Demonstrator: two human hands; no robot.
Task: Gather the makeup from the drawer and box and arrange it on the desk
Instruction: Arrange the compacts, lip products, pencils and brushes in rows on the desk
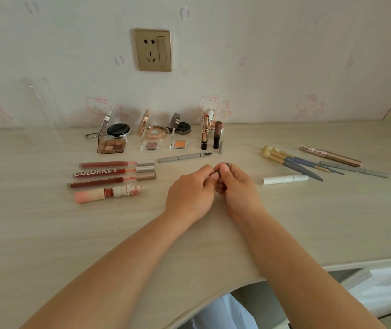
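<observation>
Pinching a small grey pencil (223, 167) between our left hand (191, 193) and right hand (237, 188) over the tabletop (308, 222), we see lip glosses (116, 173) to the left, brushes (289, 160) to the right, compacts (151, 130) behind.

Soft daylight — faint shadows, warped edges

Bare forearms, no sleeves; pale blue trousers (223, 314)
</observation>
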